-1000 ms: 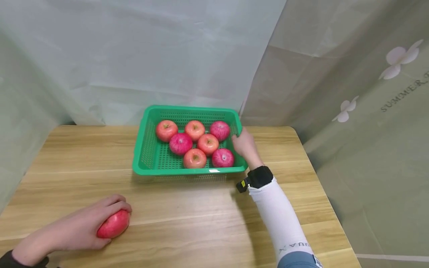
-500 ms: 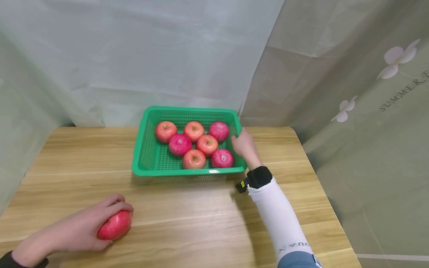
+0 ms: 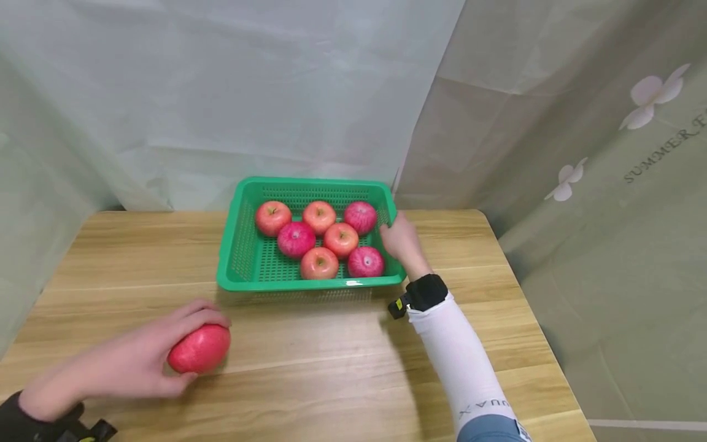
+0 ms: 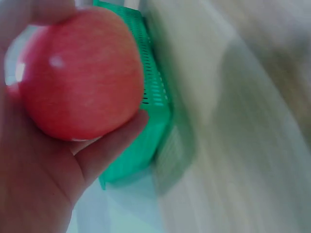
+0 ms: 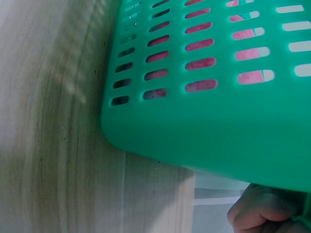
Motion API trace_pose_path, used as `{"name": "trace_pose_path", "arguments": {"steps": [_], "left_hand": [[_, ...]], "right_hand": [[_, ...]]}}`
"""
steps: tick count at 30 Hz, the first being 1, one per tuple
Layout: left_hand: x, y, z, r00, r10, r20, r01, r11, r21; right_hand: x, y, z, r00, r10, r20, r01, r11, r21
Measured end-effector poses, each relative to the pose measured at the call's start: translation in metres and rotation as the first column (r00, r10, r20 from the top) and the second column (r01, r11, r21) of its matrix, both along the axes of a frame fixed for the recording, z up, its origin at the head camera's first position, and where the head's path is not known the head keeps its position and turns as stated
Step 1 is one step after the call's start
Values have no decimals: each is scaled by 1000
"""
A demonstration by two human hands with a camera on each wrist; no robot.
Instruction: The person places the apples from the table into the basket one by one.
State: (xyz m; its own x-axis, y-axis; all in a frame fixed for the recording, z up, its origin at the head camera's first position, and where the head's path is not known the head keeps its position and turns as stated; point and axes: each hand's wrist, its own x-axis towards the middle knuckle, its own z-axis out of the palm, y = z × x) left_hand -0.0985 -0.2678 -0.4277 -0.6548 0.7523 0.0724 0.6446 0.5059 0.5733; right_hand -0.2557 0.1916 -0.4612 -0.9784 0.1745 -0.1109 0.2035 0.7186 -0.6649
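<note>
A red apple [image 3: 200,348] is held in my left hand [image 3: 146,353], at the front left of the table. In the left wrist view, fingers and thumb curl round the apple [image 4: 85,73], with the basket behind it. My right hand [image 3: 402,240] grips the right rim of a green plastic basket [image 3: 276,286]. Curled fingers [image 5: 265,211] show under the basket's edge in the right wrist view. Several apples lie inside the basket, some orange-red like this apple [image 3: 319,264], others deep pink and striped like this apple [image 3: 296,239].
The basket stands toward the back of a wooden table [image 3: 309,380]. A pale sheet [image 3: 248,92] hangs behind the table. To the right is a curtain [image 3: 596,245] with printed flowers and lettering.
My left hand has lifted the apple off the table and moved it a little forward and to the right. The right hand stays on the basket rim.
</note>
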Motion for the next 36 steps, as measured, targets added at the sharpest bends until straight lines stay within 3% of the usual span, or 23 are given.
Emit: {"name": "trace_pose_path", "arguments": {"steps": [5,12,23,29,36], "left_hand": [[-5,5,12,1000,-20,20,20,1000,-9],[-18,16,28,996,-75,-51,76,997,21],[-57,42,52,972,-139,-188,154,986,67],[-78,54,57,979,-140,-148,154,984,88],[-91,57,52,985,-109,-134,117,992,54]], "right_hand": [[0,0,0,1000,-3,-5,3,1000,2],[1,1,0,1000,-7,-2,7,1000,-16],[1,2,-1,1000,-13,0,13,1000,-9],[0,2,-1,1000,-17,9,17,1000,-16],[-1,2,0,1000,-11,9,12,1000,-14]]}}
